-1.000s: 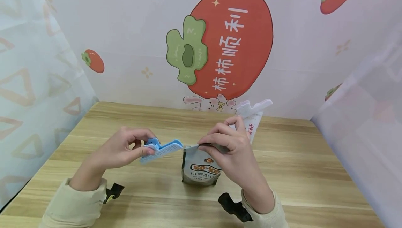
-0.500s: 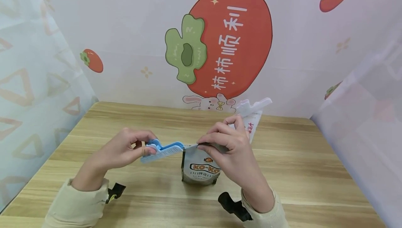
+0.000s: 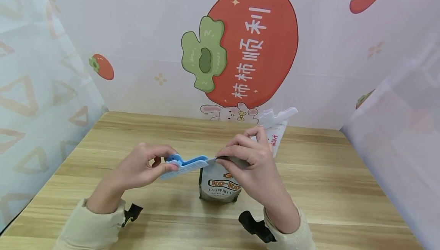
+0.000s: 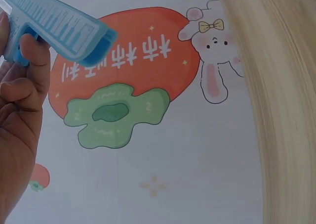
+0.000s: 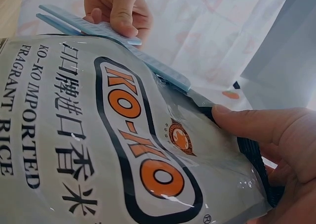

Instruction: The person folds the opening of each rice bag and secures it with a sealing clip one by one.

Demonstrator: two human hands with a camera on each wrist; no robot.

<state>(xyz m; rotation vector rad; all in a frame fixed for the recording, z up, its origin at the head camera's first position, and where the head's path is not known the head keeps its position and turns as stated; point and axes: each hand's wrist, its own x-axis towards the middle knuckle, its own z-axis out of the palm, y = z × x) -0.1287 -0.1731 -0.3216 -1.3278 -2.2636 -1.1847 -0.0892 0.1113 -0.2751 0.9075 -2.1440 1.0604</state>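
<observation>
My left hand [image 3: 142, 168] pinches a light blue bag clip [image 3: 189, 166] between thumb and fingers, its long jaws slightly apart and pointing right. The clip's tip overlaps the top left corner of a KO-KO rice bag [image 3: 220, 189], which stands upright on the table. My right hand [image 3: 249, 160] pinches the folded top edge of that bag. In the right wrist view, the clip [image 5: 165, 75] lies along the bag's upper edge, next to the right thumb [image 5: 247, 120]. How far the edge sits inside the clip is hard to tell. The left wrist view shows the clip [image 4: 61, 26] from its ridged side.
Behind my right hand stands a white packet [image 3: 277, 133] with red characters, a white clip [image 3: 278, 117] on its top. The wooden table [image 3: 330, 189] meets a printed backdrop [image 3: 144, 43] at the rear, with white sheets on both sides.
My left hand has moved right with the blue clip, whose tip was left of the bag and now overlaps its top corner. The right hand has stayed on the bag's top edge.
</observation>
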